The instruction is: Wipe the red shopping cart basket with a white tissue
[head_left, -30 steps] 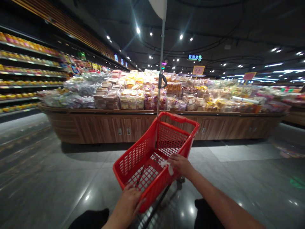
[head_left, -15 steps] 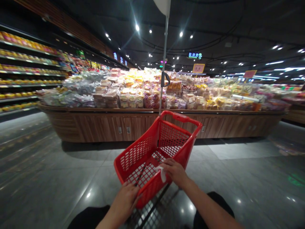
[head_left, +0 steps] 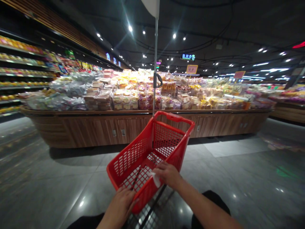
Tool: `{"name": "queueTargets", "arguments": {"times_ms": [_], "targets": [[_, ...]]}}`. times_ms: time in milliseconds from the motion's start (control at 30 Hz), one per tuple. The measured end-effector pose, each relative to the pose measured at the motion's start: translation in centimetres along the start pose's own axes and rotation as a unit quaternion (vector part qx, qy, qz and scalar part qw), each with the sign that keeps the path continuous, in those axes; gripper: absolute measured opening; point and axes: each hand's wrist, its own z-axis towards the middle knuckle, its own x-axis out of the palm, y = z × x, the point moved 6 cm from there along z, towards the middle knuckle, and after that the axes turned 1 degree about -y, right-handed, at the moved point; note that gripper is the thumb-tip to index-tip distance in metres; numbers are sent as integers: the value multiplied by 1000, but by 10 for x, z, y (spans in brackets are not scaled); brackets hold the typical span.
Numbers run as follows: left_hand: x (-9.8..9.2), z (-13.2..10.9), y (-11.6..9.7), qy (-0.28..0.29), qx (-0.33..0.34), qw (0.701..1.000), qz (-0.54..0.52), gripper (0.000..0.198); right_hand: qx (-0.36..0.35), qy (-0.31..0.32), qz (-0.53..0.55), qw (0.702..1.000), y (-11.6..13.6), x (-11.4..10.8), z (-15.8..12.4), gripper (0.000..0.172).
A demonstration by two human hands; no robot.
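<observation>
A red plastic shopping cart (head_left: 166, 149) with lattice sides stands in front of me, turned at an angle. I see nothing lying in its basket. On the near corner of the rim rests my left hand (head_left: 121, 202), its fingers curled over the edge and its thumb outside. My right hand (head_left: 168, 175) is closed over the right side rim, pinching a white tissue (head_left: 156, 180) that hangs down the outer wall. Whether a palm presses firmly on the rim is hidden.
Beyond the cart runs a long wood-panelled display counter (head_left: 90, 128) heaped with packaged bread (head_left: 124, 98). A metal pole (head_left: 156, 51) rises behind the cart. Stocked shelves (head_left: 21, 68) line the left. A price sign (head_left: 192, 69) stands above the goods. Grey tiles (head_left: 214, 178) cover the floor.
My view has turned slightly right, so the counter, cart and hands sit further left. Both hands keep nearly the same places on the rim, the tissue still in my right.
</observation>
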Motion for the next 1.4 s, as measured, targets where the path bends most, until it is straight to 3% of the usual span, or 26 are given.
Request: {"name": "queueTargets", "arguments": {"times_ms": [133,233,333,467,633,767,933,1000,1100,1300,1400], "targets": [[1,0,4,14,-17,1000,-2,26,23,-44,-14,999,-58,-35,-5,30],[-1,0,6,44,-37,998,-15,27,33,-69,-28,997,-74,-47,-5,31],[-7,2,4,78,-69,994,-19,27,42,-82,-28,995,-63,-43,-3,30],[-13,22,-14,77,-126,989,11,30,43,-73,9,996,-19,-13,2,29],[1,52,-30,104,-170,980,11,39,34,-83,34,995,20,14,8,26],[11,50,-16,150,-220,964,25,43,15,-52,2,999,-1,5,8,26],[6,41,-3,144,-227,961,67,44,41,-62,-54,996,-70,-45,2,29],[6,40,1,134,-220,963,83,45,57,-77,-68,993,-87,-59,0,31],[9,37,10,118,-211,966,90,46,81,-91,-72,990,-82,-53,1,33],[13,28,31,109,-220,966,77,45,75,-75,-77,991,-31,-4,7,36],[9,22,40,110,-221,967,67,45,77,-70,-113,988,-42,-17,5,36]]}}
